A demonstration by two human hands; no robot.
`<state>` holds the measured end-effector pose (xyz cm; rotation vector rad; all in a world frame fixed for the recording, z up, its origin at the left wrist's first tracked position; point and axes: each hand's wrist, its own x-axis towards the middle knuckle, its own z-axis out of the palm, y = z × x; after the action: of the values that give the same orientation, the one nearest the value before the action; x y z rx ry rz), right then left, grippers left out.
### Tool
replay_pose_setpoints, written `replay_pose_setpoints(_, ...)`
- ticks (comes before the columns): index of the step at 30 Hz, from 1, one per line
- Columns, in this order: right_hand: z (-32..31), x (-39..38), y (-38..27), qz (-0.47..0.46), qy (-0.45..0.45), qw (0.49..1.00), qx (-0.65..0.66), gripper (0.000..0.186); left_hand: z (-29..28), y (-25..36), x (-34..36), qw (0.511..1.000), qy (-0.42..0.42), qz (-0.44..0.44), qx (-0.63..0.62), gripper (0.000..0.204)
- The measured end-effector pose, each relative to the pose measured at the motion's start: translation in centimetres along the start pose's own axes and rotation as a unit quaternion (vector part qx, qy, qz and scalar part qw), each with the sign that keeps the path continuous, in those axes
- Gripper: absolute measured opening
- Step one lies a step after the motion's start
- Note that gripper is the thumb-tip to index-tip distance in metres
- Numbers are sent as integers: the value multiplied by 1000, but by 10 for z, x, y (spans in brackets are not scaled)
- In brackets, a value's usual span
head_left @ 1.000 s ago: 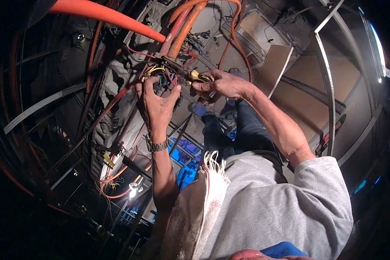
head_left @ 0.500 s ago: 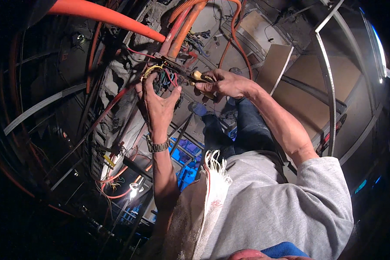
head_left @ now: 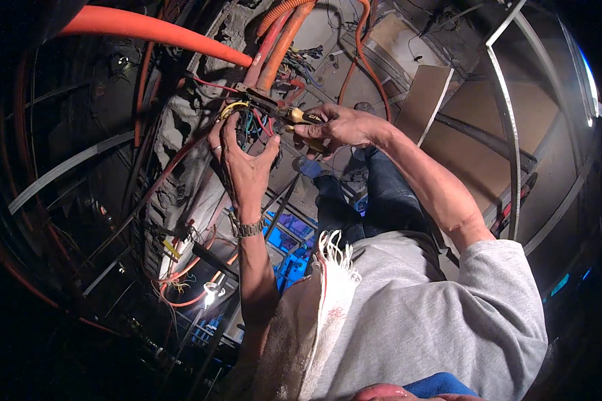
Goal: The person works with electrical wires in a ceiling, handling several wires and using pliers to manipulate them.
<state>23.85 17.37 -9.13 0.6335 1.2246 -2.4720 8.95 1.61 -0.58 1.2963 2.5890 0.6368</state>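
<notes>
At the left, a pale curved metal strip (head_left: 70, 170) stands in the dimness, and beyond it on the far side a thick orange conduit (head_left: 160, 33) slants down to the right. Next comes a chipped masonry edge (head_left: 175, 127), and near it, lower down, a lit lamp (head_left: 212, 293).

Just right of the masonry, the left hand (head_left: 244, 164), with a metal-banded wristwatch (head_left: 249, 228), is raised to the wires. Its fingers are curled about the wire bundle (head_left: 254, 125), thumb on the right side and forefinger on the left; whether they pinch any strand, I cannot tell. A yellow wire (head_left: 233, 107) arcs by the fingertips. The bundle, with green and red strands, lies between the two hands, below the orange corrugated conduit (head_left: 277, 15). The strands look light and springy, easily nicked; they are probably best held by their insulation, away from any bare ends.

To the right, the pliers (head_left: 304, 117) point their dark head left above the bundle. The right hand (head_left: 344, 127) has its fingers wrapped around the yellow-and-black handles. The tool should feel stiff and head-heavy, with a fair grip well back on the handles. Farther right are a brown board (head_left: 427, 100) and a bent metal frame (head_left: 505, 120).
</notes>
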Motion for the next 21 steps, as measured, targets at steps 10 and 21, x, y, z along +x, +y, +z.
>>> replay_pose_setpoints(10,2,13,-30,-3,-28,999,-41,37,-3,-1,-4,997,2,-25,70,65)
replay_pose_setpoints(21,2,27,-38,-13,-48,998,-36,36,5,-13,-7,999,28,12,35,57)
